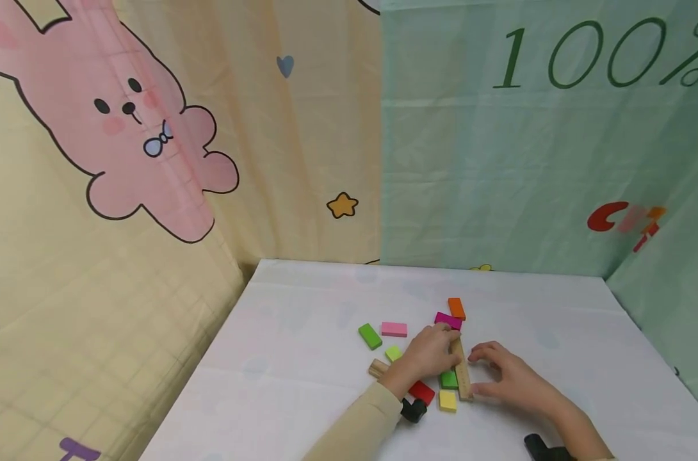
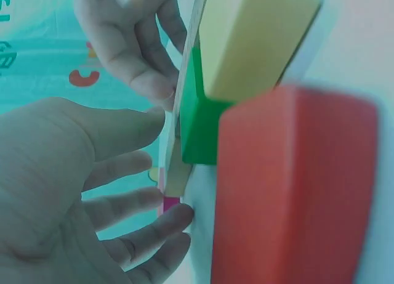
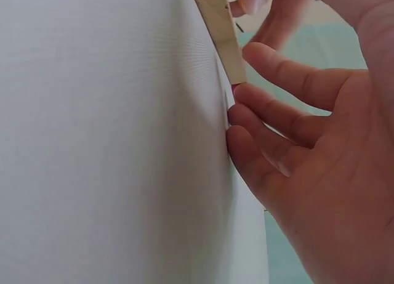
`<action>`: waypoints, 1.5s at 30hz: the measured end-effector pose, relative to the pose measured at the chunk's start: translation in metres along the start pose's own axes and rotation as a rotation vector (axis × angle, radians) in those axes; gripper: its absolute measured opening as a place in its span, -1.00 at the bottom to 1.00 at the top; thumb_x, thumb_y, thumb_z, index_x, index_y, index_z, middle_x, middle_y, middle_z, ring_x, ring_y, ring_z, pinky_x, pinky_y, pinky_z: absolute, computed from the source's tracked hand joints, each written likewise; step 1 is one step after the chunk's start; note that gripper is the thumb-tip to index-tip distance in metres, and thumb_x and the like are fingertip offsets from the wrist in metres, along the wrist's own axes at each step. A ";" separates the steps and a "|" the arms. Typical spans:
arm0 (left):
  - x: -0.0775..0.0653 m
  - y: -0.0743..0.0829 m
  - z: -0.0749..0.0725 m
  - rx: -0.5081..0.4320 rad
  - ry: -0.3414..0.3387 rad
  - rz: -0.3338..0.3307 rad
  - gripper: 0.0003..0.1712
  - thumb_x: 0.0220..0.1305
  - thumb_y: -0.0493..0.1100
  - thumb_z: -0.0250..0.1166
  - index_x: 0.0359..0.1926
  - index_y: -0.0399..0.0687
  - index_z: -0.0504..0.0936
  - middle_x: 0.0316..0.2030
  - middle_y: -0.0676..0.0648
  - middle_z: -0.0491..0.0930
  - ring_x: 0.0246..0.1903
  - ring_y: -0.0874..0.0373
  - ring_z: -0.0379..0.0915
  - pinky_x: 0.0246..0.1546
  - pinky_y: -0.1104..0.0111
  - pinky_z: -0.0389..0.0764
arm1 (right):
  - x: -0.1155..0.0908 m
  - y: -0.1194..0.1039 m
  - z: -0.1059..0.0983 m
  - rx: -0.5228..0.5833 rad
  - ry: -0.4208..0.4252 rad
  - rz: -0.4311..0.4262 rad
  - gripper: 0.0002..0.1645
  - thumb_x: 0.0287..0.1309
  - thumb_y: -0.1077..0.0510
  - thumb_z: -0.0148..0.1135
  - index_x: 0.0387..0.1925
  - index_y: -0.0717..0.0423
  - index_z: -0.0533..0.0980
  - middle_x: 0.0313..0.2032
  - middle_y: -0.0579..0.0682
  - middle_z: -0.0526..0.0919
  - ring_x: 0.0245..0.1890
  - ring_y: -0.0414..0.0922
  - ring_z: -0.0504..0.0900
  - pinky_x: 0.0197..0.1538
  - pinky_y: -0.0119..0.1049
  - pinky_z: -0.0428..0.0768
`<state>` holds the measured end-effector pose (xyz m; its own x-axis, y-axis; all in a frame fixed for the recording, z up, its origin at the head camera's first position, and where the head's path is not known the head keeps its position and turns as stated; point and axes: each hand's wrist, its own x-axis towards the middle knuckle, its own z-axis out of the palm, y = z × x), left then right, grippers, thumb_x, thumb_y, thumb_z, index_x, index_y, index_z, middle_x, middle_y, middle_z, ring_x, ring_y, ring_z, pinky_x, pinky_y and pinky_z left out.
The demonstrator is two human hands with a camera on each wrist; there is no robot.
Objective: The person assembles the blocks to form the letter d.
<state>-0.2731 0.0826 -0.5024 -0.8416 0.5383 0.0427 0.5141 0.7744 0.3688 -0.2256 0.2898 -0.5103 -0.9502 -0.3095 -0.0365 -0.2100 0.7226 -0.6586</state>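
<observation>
The wooden strip (image 1: pixel 463 372) lies on the desk (image 1: pixel 280 384), btwn the person's left grip (image 1: pixel 431 352) and right grip (image 1: pixel 507 379). The green block (image 1: pixel 449 380) sits just beside its long side, the yellow block (image 1: pixel 447 401) near its close end, the magenta block (image 1: pixel 448 321) by its far end.

Handling: prob. light, stiff, hard to break; smooth faces might slip a bit. Best hold is prob. 1 gentle pinch across the narrow width, approx. mid-length; pushing only 1 end would likely swing it into the blocks.

Left grip: fingers spread, thumb apart, by the strip's far half. Right grip: fingers loosely bent, thumb apart, by the close end. Neither pinches it; exact contact can't be told.

Surface: flat white cover w/ faint pale spots; prob. low drag. Room: 2 printed fabrics hang round the desk, 1 cream w/ a pink bunny (image 1: pixel 136 128), 1 green w/ "100%" lettering (image 1: pixel 576 54).
</observation>
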 end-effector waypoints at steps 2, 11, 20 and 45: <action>-0.005 0.002 -0.002 0.022 -0.005 0.003 -0.40 0.32 0.16 0.35 0.35 0.28 0.52 0.30 0.19 0.42 0.09 0.27 0.38 -0.01 0.45 0.52 | 0.002 0.003 -0.004 0.036 -0.003 -0.006 -0.43 0.06 -0.17 0.51 0.05 -0.06 0.56 0.07 -0.09 0.54 0.13 0.02 0.51 0.17 0.06 0.54; -0.028 0.008 -0.003 0.133 -0.084 0.071 -0.20 0.21 0.43 0.28 0.40 0.29 0.46 0.43 0.12 0.27 0.26 0.13 0.31 0.14 0.28 0.50 | 0.019 0.007 -0.017 0.065 0.040 -0.012 -0.63 0.34 0.04 0.31 0.12 0.03 0.56 0.00 -0.09 0.66 -0.01 -0.08 0.61 0.04 -0.10 0.63; -0.034 0.014 0.000 0.211 -0.174 0.137 0.10 0.04 0.58 0.26 0.51 0.22 0.27 0.52 0.13 0.08 0.42 0.06 0.15 0.28 0.21 0.38 | 0.056 -0.004 -0.034 -0.073 0.140 -0.081 -0.68 0.32 0.16 0.30 0.08 0.11 0.59 -0.06 0.00 0.67 -0.14 -0.05 0.59 -0.14 -0.22 0.63; -0.036 0.011 -0.002 0.201 -0.152 0.160 0.00 0.11 0.49 0.32 0.48 0.20 0.34 0.46 0.19 0.21 0.39 0.07 0.20 0.21 0.21 0.46 | 0.139 -0.010 -0.029 -0.101 -0.091 -0.067 -0.53 0.16 0.08 0.48 0.12 0.04 0.64 -0.18 -0.11 0.67 -0.20 -0.09 0.56 -0.07 -0.17 0.64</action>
<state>-0.2379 0.0708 -0.4983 -0.7204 0.6910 -0.0597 0.6736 0.7176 0.1769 -0.3619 0.2576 -0.4871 -0.9095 -0.4105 -0.0662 -0.2987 0.7557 -0.5828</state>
